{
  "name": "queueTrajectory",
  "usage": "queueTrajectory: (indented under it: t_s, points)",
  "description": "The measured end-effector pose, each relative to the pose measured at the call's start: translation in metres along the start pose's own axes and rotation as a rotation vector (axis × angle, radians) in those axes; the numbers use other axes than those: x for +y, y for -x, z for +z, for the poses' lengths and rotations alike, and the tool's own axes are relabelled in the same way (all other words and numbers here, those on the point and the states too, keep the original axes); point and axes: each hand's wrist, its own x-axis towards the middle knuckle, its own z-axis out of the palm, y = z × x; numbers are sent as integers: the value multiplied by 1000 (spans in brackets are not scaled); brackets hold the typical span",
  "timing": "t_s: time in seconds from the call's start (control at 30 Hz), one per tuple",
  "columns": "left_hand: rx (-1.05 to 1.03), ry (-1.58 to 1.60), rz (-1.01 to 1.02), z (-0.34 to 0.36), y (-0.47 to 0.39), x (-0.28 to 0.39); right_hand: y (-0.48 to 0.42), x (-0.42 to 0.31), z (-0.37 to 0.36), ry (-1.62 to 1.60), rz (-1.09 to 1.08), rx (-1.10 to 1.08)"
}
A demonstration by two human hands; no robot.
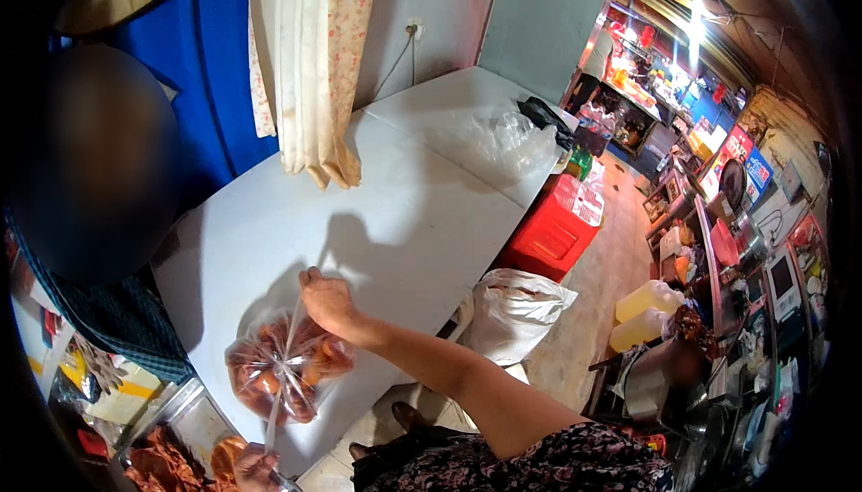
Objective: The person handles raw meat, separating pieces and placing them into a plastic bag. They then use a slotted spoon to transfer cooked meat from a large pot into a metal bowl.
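A clear plastic bag (252,364) filled with reddish-brown pieces, apparently food, rests on a white tabletop (397,222). Its top is gathered at the middle, where a pale strip (272,425) crosses it; whether this is a separate tie or part of the bag I cannot tell. My right hand (328,300) pinches the upper end of the strip, just above the bag. Below the bag, near the picture's bottom rim, my left hand (256,468) grips the lower end; it is partly cut off and shadowed.
A metal tray (195,411) with reddish-brown food lies at the lower left, beside a person in a dark checked garment (135,323). Loose plastic bags (518,145) lie at the table's far end. A red crate (555,229) and white sack (515,313) stand along its right edge.
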Motion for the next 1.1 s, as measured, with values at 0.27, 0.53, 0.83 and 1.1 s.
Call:
queueTrajectory:
  t_s: [0.27, 0.53, 0.83, 1.1]
  points:
    - [523, 1233, -588, -64, -96, 135, -12, -82, -52, -1991, 376, -472]
    - [650, 1514, -568, -48, -80, 31, 12, 25, -17, -2156, 580, -555]
    - [486, 1027, -190, -63, -209, 131, 31, -64, -85, -1379, -114, -948]
    - [311, 941, -262, -3, -231, 157, 32, -55, -71, -1669, 232, -707]
